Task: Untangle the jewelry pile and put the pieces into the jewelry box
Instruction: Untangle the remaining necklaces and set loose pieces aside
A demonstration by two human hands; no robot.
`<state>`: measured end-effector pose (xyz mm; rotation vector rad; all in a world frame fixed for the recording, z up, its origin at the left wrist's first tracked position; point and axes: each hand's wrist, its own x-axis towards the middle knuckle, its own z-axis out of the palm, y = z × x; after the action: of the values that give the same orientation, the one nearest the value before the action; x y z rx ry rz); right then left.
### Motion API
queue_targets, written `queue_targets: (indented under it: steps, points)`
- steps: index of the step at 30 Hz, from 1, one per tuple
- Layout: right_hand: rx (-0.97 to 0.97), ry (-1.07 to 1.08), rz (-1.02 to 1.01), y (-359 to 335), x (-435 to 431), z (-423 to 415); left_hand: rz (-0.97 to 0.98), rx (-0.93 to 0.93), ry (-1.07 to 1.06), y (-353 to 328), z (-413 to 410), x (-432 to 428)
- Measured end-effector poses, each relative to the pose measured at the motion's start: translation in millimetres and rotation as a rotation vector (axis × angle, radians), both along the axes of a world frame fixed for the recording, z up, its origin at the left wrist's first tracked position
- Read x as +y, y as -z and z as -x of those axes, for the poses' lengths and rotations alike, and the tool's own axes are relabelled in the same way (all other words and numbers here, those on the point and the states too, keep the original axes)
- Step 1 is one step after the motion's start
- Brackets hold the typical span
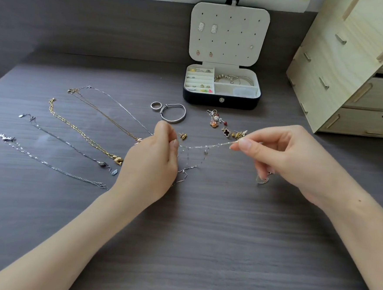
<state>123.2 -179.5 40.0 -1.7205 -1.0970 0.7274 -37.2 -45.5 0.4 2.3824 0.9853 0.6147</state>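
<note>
Silver chain (203, 145) pinched taut between my left hand (155, 158) and right hand (287, 158); I'd ease its hanging loops apart gently.

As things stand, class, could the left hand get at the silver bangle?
Probably yes: the silver bangle lies beyond the left hand with bare table between, though that hand must first release the thin chain.

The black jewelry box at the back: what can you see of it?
The small black jewelry box stands open on the dark wood-grain table, its cream lid upright, perforated, holding a few earrings. Inside, cream ring rolls on the left carry small pieces; silver bangles lie in the back right compartment. A metal snap sits on its front wall.
</note>
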Motion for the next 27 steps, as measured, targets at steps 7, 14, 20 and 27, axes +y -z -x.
queue_targets:
  steps: [7,14,20,27]
  points:
    - [0.122,0.073,-0.144,-1.9,-2.3,-7.6,-0.067,0.048,-0.031,3.8,0.4,5.3]
    - [0.022,-0.03,-0.052,-1.7,-2.9,-7.4,-0.048,-0.03,0.068,6.4,0.4,11.9]
    - [-0.053,-0.037,0.003,0.2,-0.2,1.0,-0.219,-0.075,0.159,8.8,-4.7,21.1]
    - [-0.042,-0.081,-0.002,-3.1,-1.1,10.3,-0.158,-0.132,0.183,-4.2,-4.8,9.6]
